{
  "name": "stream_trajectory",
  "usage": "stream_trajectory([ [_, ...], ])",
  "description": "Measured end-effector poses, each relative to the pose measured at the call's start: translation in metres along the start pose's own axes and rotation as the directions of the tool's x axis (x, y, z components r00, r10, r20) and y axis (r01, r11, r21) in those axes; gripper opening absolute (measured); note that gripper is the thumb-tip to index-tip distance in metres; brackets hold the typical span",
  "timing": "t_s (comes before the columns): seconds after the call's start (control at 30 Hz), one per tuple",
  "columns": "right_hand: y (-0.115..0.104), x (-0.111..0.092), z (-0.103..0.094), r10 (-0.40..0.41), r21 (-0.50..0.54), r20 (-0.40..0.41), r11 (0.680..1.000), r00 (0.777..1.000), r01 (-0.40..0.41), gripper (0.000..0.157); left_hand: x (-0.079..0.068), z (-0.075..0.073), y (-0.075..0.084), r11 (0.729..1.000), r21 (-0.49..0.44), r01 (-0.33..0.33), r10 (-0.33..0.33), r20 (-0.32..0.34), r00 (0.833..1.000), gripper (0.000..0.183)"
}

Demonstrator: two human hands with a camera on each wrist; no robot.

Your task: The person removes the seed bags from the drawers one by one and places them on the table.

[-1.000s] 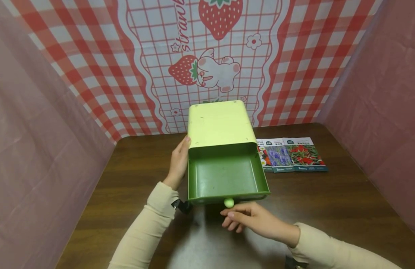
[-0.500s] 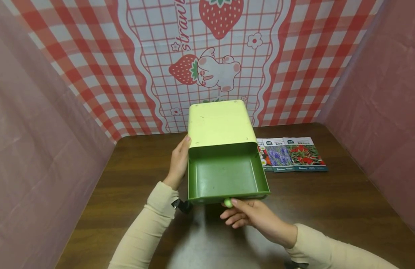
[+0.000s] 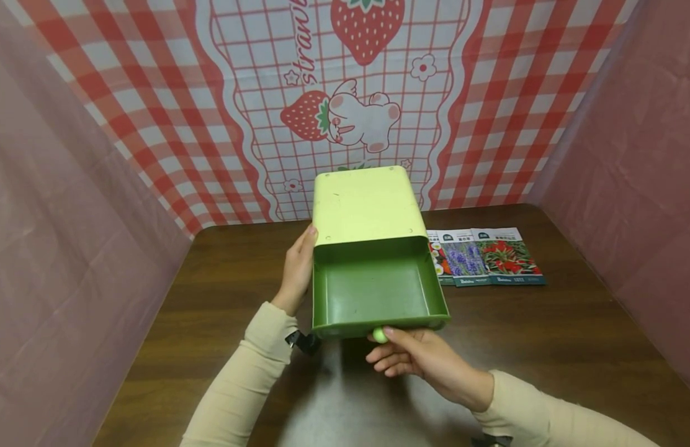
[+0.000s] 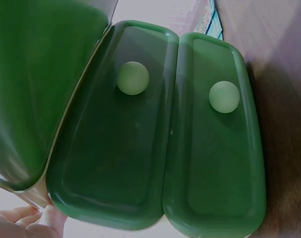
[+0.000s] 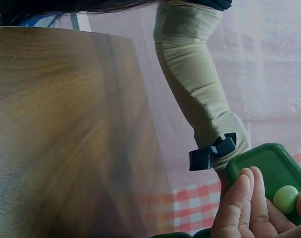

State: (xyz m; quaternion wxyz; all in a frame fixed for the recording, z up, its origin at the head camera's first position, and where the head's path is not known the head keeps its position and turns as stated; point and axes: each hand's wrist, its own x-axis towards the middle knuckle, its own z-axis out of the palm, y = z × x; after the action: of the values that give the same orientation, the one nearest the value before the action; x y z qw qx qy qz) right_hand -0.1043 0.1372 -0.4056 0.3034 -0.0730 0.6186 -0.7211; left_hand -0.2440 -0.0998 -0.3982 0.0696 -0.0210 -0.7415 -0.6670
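A small drawer cabinet (image 3: 367,205) with a pale yellow-green shell stands on the table, its top green drawer (image 3: 375,288) pulled out, nothing inside. Along the cabinet's left side rests my left hand (image 3: 296,270), fingertips at the shell's upper edge; part of it shows low in the left wrist view (image 4: 29,223). My right hand (image 3: 423,360) pinches the round light green knob (image 3: 380,335) between thumb and index finger, the other fingers loosely extended below. Two lower drawers sit closed in the left wrist view, a middle drawer (image 4: 111,153) and a bottom drawer (image 4: 217,153), each with a round knob.
Several overlapping seed packets (image 3: 484,257) with flower pictures lie right of the cabinet. The brown wooden table (image 3: 222,292) reaches back to a red-checked strawberry cloth (image 3: 155,112). Pink curtains (image 3: 60,217) hang on both sides.
My right hand has come up from just beneath the knob and taken it between thumb and index finger. The drawer's front edge has shifted up slightly. My left hand has stayed put.
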Motion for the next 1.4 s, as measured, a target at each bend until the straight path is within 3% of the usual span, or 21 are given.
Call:
stream_trajectory([
  [0.73,-0.02,0.009,0.001,-0.005,-0.009,-0.048,1.0,0.999,0.005,0.063,0.0,-0.001,-0.001,0.999,-0.029,0.027,-0.027,0.007,1.0,0.061],
  [1.0,-0.026,0.017,-0.001,-0.004,0.012,-0.057,1.0,0.998,0.005,0.065,-0.001,-0.001,0.001,0.999,-0.024,0.021,-0.02,0.01,1.0,0.062],
  [1.4,-0.035,0.035,-0.012,-0.012,0.005,-0.085,1.0,0.996,0.013,0.069,0.0,-0.001,0.003,0.995,-0.092,0.038,-0.035,0.032,0.999,0.062],
])
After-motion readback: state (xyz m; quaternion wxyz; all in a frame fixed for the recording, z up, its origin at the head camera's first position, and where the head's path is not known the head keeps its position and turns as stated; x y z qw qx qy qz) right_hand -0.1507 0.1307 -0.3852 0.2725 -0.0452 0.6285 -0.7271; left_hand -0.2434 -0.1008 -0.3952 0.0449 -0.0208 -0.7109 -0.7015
